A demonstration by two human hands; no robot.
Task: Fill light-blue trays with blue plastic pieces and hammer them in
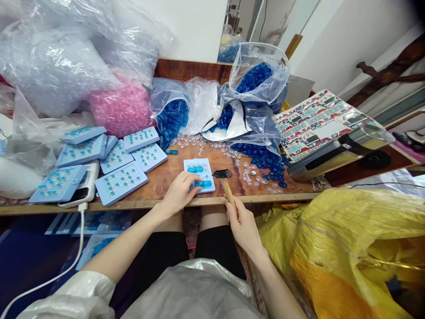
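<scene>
A light blue plastic plate lies near the front edge of the wooden table, with two translucent blue oblong pieces on it. My left hand rests over its left side, fingers bent and close together, the fingertips at the lower blue piece. Whether they grip that piece is hard to make out. In my right hand is the wooden handle of a hammer, whose dark head is just right of the plate, over the table.
Stacked light blue panels and a white power bank are on the left. Behind are bags of blue pieces and pink pieces. Loose blue pieces, clear discs and a steel container stand right. A yellow sack is lower right.
</scene>
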